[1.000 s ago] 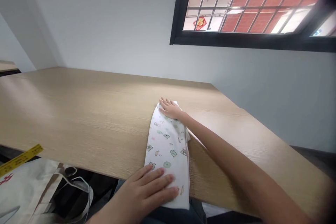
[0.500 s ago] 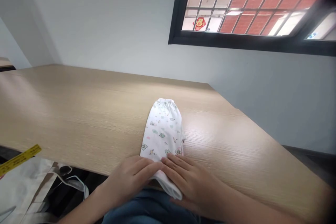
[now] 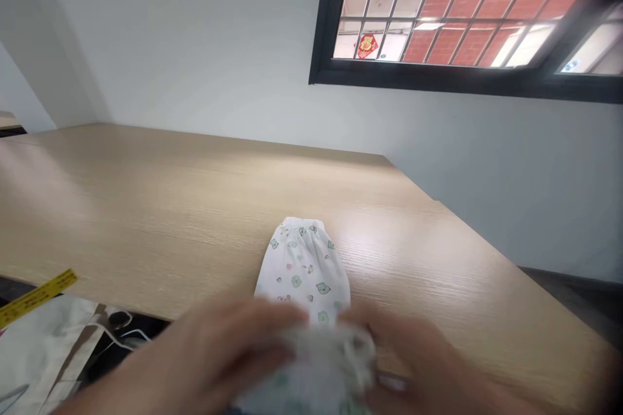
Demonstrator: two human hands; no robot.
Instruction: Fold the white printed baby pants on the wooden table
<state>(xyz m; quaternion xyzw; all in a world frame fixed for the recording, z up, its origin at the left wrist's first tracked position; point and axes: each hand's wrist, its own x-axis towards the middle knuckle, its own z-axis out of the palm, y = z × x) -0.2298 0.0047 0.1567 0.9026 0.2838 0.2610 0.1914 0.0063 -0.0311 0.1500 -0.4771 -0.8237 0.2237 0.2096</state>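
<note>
A small white garment [image 3: 304, 269] with a green and pink animal print lies on the wooden table [image 3: 170, 220], its gathered waistband at the far end. My left hand [image 3: 228, 353] and my right hand [image 3: 418, 363] are both at the garment's near end by the table's front edge. Both hands are smeared by motion. The near end of the cloth is lifted and bunched between them. Whether the fingers are closed on it cannot be made out.
A white cloth bag [image 3: 43, 350] with straps sits below the table's edge at lower left, beside a yellow tape strip [image 3: 36, 298]. A grey wall stands behind the table, with a barred window [image 3: 462, 13] at upper right. The table's right edge runs diagonally toward me.
My right hand came back from the garment's far end to its near end. Both hands then lifted the near end, and the garment slid toward me.
</note>
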